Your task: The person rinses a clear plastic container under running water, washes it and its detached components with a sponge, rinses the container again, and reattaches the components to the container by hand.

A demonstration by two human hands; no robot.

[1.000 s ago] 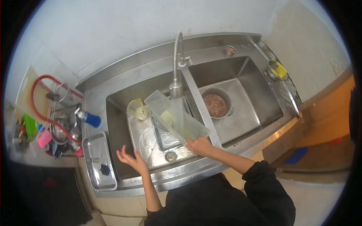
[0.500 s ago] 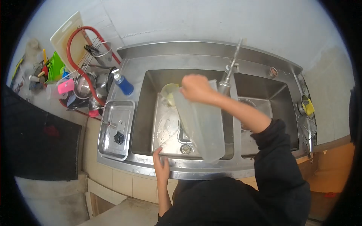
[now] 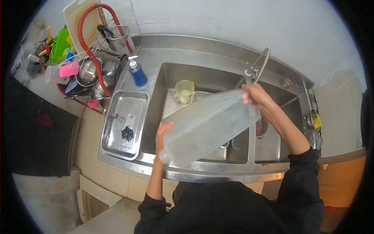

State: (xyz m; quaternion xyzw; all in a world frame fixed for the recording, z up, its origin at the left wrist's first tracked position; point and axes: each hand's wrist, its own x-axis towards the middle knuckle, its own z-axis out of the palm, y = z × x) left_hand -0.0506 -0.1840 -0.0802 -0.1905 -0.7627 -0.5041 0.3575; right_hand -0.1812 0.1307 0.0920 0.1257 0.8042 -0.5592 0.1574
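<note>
A long translucent plastic container is tilted across the front of the left sink basin, above its floor. My right hand is closed around the container's upper right end. At the lower left end, my left hand grips the side, its thumb lying along the edge and some fingers hidden. Behind the container, a clear measuring jug stands in the basin. Part of a metal item on the basin floor is covered by the container.
A spring-hose faucet rises behind my right hand, beside the right basin. On the left counter are a blue soap bottle and a metal tray holding a black part. Pots and boards crowd a rack at far left.
The container has swung from nearly upright to a slant, its lower end moving left. My left hand has taken hold of that end; my right hand has moved right.
</note>
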